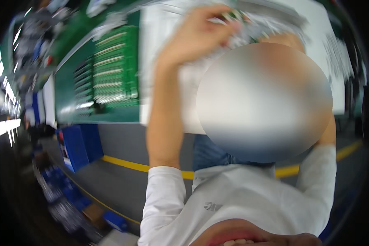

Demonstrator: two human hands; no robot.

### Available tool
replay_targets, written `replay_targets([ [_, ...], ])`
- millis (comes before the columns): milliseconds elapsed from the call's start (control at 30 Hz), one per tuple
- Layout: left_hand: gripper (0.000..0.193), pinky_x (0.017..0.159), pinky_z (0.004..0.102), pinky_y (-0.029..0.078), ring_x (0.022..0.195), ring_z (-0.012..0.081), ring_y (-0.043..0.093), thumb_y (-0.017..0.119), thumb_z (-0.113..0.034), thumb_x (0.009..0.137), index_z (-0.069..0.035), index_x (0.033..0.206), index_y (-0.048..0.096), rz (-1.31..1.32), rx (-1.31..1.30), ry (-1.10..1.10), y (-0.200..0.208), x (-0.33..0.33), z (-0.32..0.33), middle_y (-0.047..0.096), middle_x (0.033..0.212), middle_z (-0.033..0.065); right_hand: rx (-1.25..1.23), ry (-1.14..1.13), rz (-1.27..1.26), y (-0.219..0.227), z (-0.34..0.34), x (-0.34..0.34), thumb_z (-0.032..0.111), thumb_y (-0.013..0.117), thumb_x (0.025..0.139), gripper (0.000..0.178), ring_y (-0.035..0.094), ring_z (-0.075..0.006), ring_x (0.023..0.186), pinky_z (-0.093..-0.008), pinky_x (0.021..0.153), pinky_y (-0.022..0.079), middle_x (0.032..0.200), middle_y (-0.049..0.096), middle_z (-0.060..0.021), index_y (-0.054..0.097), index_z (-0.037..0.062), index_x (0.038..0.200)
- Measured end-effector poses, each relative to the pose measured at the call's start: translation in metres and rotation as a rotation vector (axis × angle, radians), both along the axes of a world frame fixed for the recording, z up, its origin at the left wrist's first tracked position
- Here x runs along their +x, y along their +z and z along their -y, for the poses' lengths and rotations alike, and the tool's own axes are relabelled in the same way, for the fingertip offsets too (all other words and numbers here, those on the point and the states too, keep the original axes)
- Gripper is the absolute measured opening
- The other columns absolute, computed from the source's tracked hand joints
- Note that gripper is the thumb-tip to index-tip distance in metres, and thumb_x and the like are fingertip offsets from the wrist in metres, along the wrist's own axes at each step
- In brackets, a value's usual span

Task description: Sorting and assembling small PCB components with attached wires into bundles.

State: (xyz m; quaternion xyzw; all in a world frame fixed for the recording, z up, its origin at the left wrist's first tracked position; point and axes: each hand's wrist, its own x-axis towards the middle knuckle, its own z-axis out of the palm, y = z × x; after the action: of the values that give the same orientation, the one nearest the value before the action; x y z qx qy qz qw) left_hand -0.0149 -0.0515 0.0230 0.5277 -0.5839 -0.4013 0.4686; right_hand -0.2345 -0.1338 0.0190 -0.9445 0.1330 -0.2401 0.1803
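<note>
My left hand (203,33) is over the far middle of the white work surface (188,88). Its fingers are closed at the edge of a small green piece (234,16) that looks like a circuit board, smeared by motion. Just right of it, my right hand (289,39) is near crumpled clear plastic (270,25). A blurred oval covers most of that hand and forearm, so its fingers and anything in them are hidden.
Left of the white surface, green circuit boards (115,67) lie in rows on a green mat (67,110), beside dark strips (84,80). More clear plastic (338,53) lies at the right. A blue bin (84,143) stands below the table, near a yellow floor line (129,164).
</note>
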Motion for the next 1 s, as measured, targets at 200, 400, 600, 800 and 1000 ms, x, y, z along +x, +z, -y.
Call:
replay_targets([
  [200, 0.026, 0.07, 0.0214, 0.047, 0.072, 0.0068, 0.055, 0.062, -0.014, 0.095, 0.002, 0.115, 0.065, -0.101, 0.102, 0.003, -0.002, -0.014, -0.001, 0.066, 0.089, 0.0035, -0.234, 0.241, 0.739, -0.027, 0.035, 0.007, 0.021, 0.06, 0.095, 0.036, 0.05, -0.0269, 0.042, -0.0365, 0.042, 0.035, 0.051, 0.044, -0.0115, 0.052, 0.0027, 0.065],
  [400, 0.014, 0.065, 0.0226, 0.053, 0.069, 0.0092, 0.064, 0.066, -0.005, 0.091, 0.007, 0.098, 0.067, -0.119, 0.026, -0.035, -0.006, -0.035, 0.002, 0.07, 0.084, 0.0079, 0.308, -0.077, 0.326, 0.001, 0.002, -0.011, 0.024, 0.062, 0.094, 0.027, 0.044, -0.0216, 0.045, -0.0338, 0.045, 0.036, 0.055, 0.048, -0.0093, 0.056, 0.0032, 0.078],
  [600, 0.015, 0.062, 0.0244, 0.052, 0.07, 0.0087, 0.064, 0.071, -0.011, 0.087, 0.003, 0.089, 0.066, 0.182, -0.039, -0.098, -0.003, -0.035, 0.003, 0.068, 0.076, 0.006, 0.23, -0.091, 0.247, -0.015, 0.003, -0.01, 0.01, 0.061, 0.091, 0.018, 0.043, -0.0246, 0.048, -0.0341, 0.047, 0.033, 0.059, 0.045, -0.0129, 0.056, -0.0001, 0.077],
  [800, 0.012, 0.057, 0.0227, 0.05, 0.063, 0.0082, 0.062, 0.064, -0.008, 0.091, 0.003, 0.093, 0.066, -0.268, 0.144, -0.408, -0.012, -0.034, -0.004, 0.067, 0.074, 0.0047, 0.328, -0.068, 0.18, -0.011, -0.012, -0.013, 0.015, 0.054, 0.096, 0.028, 0.038, -0.0179, 0.051, -0.0323, 0.049, 0.027, 0.059, 0.04, -0.009, 0.047, 0.0001, 0.072],
  [1000, 0.011, 0.054, 0.0255, 0.049, 0.058, 0.0102, 0.063, 0.067, -0.008, 0.085, 0.003, 0.085, 0.068, -0.083, -0.111, -0.315, -0.012, -0.024, -0.013, 0.068, 0.067, 0.0071, 0.438, -0.164, 0.291, -0.04, -0.01, -0.007, 0.021, 0.048, 0.102, 0.03, 0.037, -0.0132, 0.062, -0.0318, 0.055, 0.03, 0.067, 0.044, -0.0052, 0.047, -0.0012, 0.081],
])
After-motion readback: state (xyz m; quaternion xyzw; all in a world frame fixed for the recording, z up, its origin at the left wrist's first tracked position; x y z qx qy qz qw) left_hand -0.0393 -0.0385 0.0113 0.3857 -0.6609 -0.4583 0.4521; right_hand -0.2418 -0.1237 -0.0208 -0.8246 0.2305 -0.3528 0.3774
